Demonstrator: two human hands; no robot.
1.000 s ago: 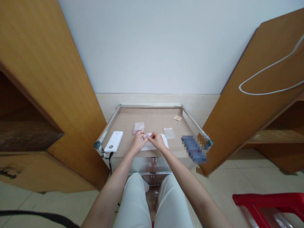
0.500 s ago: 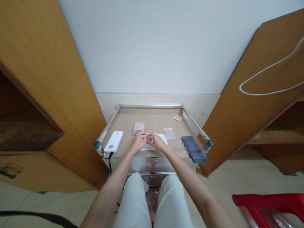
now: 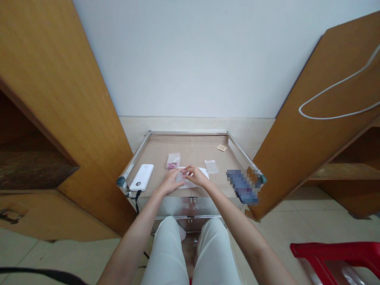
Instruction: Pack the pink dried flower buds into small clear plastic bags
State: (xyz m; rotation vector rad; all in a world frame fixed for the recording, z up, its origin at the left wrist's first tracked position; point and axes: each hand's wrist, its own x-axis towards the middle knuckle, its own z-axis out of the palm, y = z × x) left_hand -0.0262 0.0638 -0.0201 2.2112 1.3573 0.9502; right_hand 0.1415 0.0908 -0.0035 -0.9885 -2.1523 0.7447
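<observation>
My left hand (image 3: 171, 182) lies low over the tabletop, fingers stretched forward and thumb apart. Under and beside its fingers is a clear plastic piece (image 3: 180, 178), perhaps a small bag, on a white sheet (image 3: 204, 171). My right hand (image 3: 195, 175) is closed in a pinch above the same sheet, close to the left fingertips. What its fingers hold is too small to make out. Just beyond my left hand rests a clear packet with pink contents (image 3: 173, 161). Past my right hand lies a flat, clear plastic sleeve (image 3: 211, 166).
A white power bank (image 3: 142, 177) with a black cable sits at the table's left. A dark blurred object (image 3: 242, 186) lies at the right, a small tan card (image 3: 222, 147) behind. Metal rails (image 3: 190, 132) edge the table. Wooden cabinets flank it; a red stool (image 3: 338, 249) stands lower right.
My left hand has loosened from a pinch, its fingers now stretched forward and its thumb apart. My right hand has stayed nearly in place, still pinched.
</observation>
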